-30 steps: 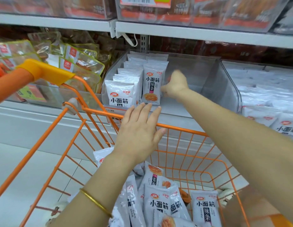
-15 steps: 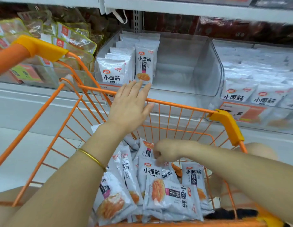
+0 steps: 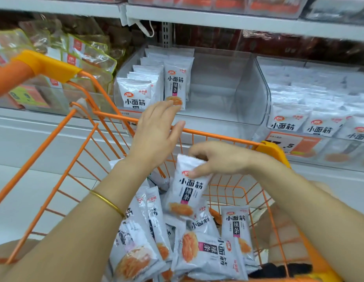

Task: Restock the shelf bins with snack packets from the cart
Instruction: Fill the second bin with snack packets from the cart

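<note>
Loose packets [image 3: 209, 255] fill the cart [image 3: 55, 176] under my arms. My right hand [image 3: 219, 159] pinches one packet [image 3: 187, 188] by its top, hanging above the pile. My left hand [image 3: 154, 135] hovers open just beside it. Beyond, the bin [image 3: 246, 94] is half filled.

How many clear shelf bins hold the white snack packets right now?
2. The middle clear bin has packets only on its left side; the right clear bin is nearly full and runs out of frame, so more bins may be hidden.
</note>
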The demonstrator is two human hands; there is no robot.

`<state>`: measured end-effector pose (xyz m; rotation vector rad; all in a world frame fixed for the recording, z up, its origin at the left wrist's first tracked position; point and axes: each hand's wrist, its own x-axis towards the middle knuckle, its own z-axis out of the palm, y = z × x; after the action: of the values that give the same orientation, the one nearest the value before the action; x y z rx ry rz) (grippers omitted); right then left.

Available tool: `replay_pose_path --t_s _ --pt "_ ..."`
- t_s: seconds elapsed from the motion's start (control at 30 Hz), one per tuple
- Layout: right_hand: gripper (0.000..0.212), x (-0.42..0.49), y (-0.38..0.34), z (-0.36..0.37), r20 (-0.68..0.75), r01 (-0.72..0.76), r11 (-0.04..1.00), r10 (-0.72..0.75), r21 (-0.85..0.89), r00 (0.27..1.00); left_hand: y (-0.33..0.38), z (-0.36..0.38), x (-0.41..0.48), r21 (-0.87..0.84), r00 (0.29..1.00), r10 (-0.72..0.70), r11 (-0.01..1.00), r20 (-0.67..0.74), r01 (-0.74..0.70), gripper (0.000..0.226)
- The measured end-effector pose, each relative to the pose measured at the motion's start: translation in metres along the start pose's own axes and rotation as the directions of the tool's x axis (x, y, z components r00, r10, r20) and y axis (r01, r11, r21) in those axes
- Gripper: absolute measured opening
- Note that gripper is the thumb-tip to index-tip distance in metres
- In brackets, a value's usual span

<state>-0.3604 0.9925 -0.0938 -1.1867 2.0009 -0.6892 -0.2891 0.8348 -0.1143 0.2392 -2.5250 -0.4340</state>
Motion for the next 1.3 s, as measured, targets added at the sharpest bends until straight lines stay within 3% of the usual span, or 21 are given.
replay_pose_path --t_s 0.13,0.27,0.37,0.43,0.5,0.6,0.7,0.77,0.83,0.87,1.0,1.2,1.3 --pt "0.016 -0.015 -0.008 -0.025 -0.294 0.099 0.952 -0.010 0.289 0.956 0.012 -0.016 0.007 -0.286 0.979 -0.156 0.951 -0.131 0.114 0.042" --pt "0.014 -0.016 -0.015 -0.040 -0.525 0.210 0.896 0.030 0.392 0.851 0.021 -0.020 0.005 -0.514 0.980 -0.200 0.839 0.015 0.179 0.032" --pt "0.011 -0.009 -0.018 -0.041 -0.619 0.262 0.849 0.093 0.458 0.780 0.027 -0.019 0.005 -0.608 0.964 -0.233 0.749 0.129 0.262 0.013" --pt "0.008 -0.004 -0.018 -0.037 -0.603 0.297 0.762 0.150 0.575 0.783 0.029 -0.021 0.007 -0.677 0.946 -0.296 0.669 0.135 0.306 0.002" --pt "0.022 -0.001 -0.018 -0.031 -0.498 0.263 0.671 0.182 0.694 0.848 0.030 -0.024 0.009 -0.748 0.924 -0.362 0.578 0.125 0.328 0.004" --pt "0.034 0.002 -0.021 -0.023 -0.369 0.094 0.781 0.182 0.618 0.911 0.029 -0.026 0.012 -0.817 0.896 -0.426 0.468 0.124 0.336 0.003" --pt "0.018 0.009 -0.027 -0.032 -0.389 0.056 0.849 0.180 0.525 0.903 0.025 -0.022 0.012 -0.827 0.894 -0.436 0.461 0.105 0.322 0.011" --pt "0.006 0.017 -0.028 -0.049 -0.446 0.064 0.844 0.216 0.533 0.869 0.017 -0.017 0.012 -0.692 0.912 -0.409 0.653 0.017 0.306 0.026" --pt "0.004 0.030 -0.028 -0.070 -0.536 0.116 0.822 0.251 0.558 0.806 0.007 -0.014 0.010 -0.343 0.955 -0.288 0.906 -0.069 0.248 0.042" --pt "0.004 0.039 -0.028 -0.080 -0.578 0.145 0.821 0.252 0.552 0.776 0.002 -0.011 0.008 -0.172 0.977 -0.207 0.965 -0.045 0.196 0.047" --pt "0.020 0.091 -0.019 -0.093 -0.611 0.063 0.894 0.251 0.444 0.751 -0.008 0.004 0.001 0.255 0.990 -0.077 0.966 0.117 0.045 0.061" --pt "0.020 0.149 0.006 -0.083 -0.623 -0.253 0.946 0.324 0.203 0.712 -0.010 0.012 0.000 0.340 0.998 -0.045 0.940 0.047 0.026 0.056" --pt "0.006 0.159 0.009 -0.082 -0.625 -0.245 0.930 0.366 0.273 0.689 -0.011 0.013 0.000 0.360 0.999 -0.033 0.933 0.037 0.017 0.055"
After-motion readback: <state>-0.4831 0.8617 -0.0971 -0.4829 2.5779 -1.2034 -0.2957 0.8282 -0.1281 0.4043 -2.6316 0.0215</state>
